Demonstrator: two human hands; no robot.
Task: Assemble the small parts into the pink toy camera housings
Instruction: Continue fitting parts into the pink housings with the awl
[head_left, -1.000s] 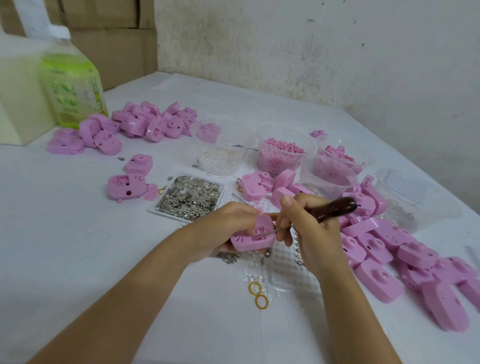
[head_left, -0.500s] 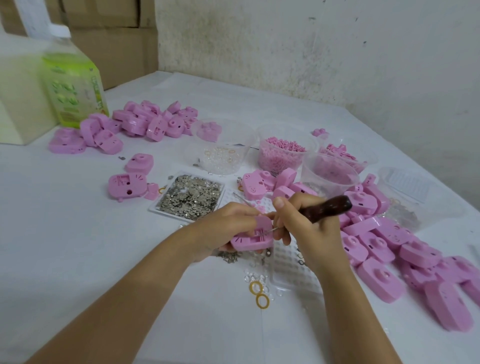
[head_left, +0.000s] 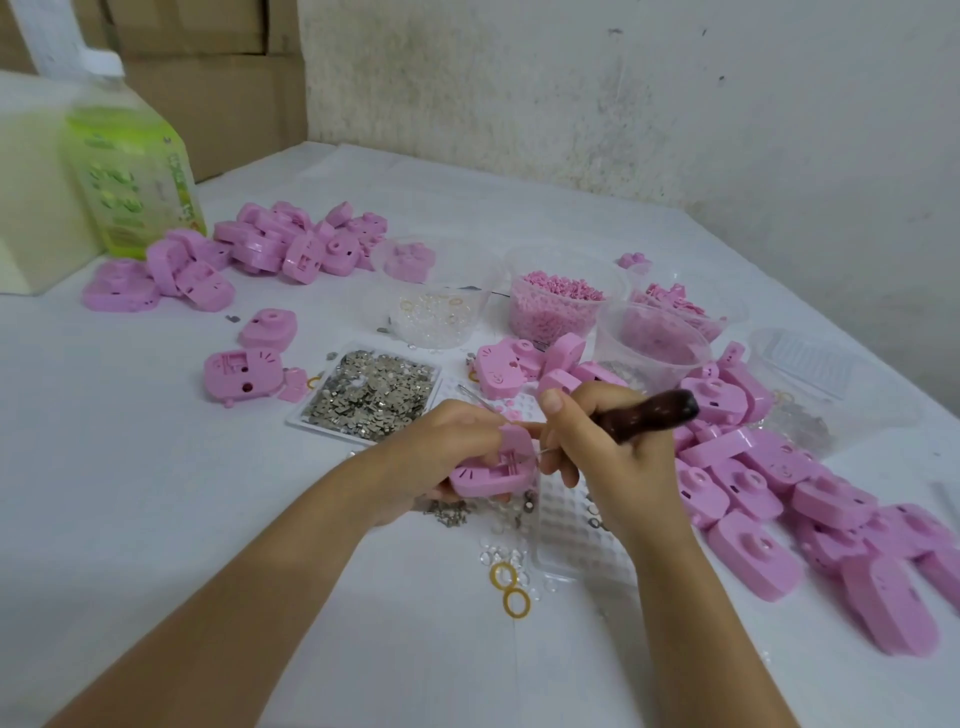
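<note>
My left hand (head_left: 447, 447) grips a pink toy camera housing (head_left: 491, 470) just above the table, its open inner side facing up. My right hand (head_left: 602, 447) holds a tool with a dark wooden handle (head_left: 649, 413); its thin metal tip points left into the housing. A flat tray of small silver metal parts (head_left: 371, 389) lies just behind my left hand. Two yellow rings (head_left: 511, 590) and small clear rings lie on the table in front of my hands. A clear moulded tray (head_left: 571, 535) lies under my right wrist.
Loose pink housings are piled at the right (head_left: 810, 509) and at the back left (head_left: 270, 244). Clear tubs hold clear rings (head_left: 436, 312) and pink small parts (head_left: 561, 306). A green-labelled bottle (head_left: 130, 176) stands far left. An opened housing (head_left: 241, 371) lies left of the silver parts.
The tool handle has tipped slightly and my right hand has shifted a little left against the housing. My left hand keeps its hold on the housing.
</note>
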